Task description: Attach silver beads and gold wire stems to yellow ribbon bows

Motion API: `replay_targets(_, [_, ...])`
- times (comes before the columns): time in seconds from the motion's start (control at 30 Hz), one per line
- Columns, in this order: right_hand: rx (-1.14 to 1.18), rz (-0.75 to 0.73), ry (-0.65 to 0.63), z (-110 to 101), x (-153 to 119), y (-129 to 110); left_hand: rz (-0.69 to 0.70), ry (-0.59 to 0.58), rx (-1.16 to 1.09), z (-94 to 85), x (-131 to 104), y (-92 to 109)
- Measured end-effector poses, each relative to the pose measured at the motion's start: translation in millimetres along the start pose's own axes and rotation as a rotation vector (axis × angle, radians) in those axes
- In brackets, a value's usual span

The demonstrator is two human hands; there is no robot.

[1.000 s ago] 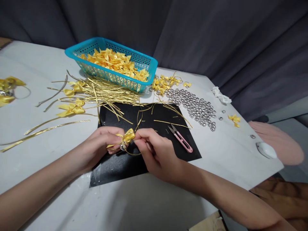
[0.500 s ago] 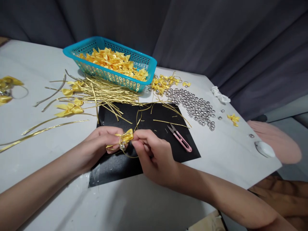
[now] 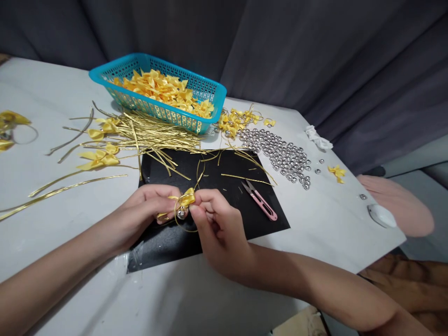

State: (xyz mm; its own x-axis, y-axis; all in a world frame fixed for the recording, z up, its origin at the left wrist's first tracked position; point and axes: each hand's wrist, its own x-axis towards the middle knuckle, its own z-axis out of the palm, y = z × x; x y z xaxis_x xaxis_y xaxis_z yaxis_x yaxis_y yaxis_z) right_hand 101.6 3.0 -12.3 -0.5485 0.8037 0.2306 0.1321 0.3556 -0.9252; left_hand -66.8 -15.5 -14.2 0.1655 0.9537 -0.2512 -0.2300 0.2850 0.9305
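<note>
Above the black mat, my left hand pinches a yellow ribbon bow. A small silver bell hangs at the bow, and a thin gold cord loops below it. My right hand is closed at the bow's right side, thumb and forefinger pinched together on the gold cord. Its other fingers are curled, and the exact grip point is partly hidden. Pink thread snips lie on the mat to the right of my right hand.
A blue basket of yellow bows stands at the back, with gold cords heaped before it. Silver bells lie in a pile to the right, near finished bows. A white mouse-like object sits by the right edge.
My right hand has drawn slightly closer to the bow. The cord loop beneath it looks smaller and rounder, and the bell shows more clearly.
</note>
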Motion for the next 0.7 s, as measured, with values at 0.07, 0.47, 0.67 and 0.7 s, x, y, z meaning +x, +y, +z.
replay_targets(0.07, [0.003,0.003,0.010,0.7,-0.3,-0.2,-0.012,0.003,0.009,0.1,-0.6,-0.5])
replay_targets(0.47, [-0.128,-0.115,-0.020,-7.4,5.4,-2.1,-0.005,0.034,0.001,6.0,1.3,4.6])
replay_targets(0.67, [-0.168,-0.118,-0.026,-8.7,5.3,-6.2,0.014,0.022,0.025,6.6,2.2,5.9])
replay_targets(0.7, [-0.172,-0.116,-0.025,-9.0,5.2,-6.9,0.020,0.019,0.030,6.6,2.3,5.9])
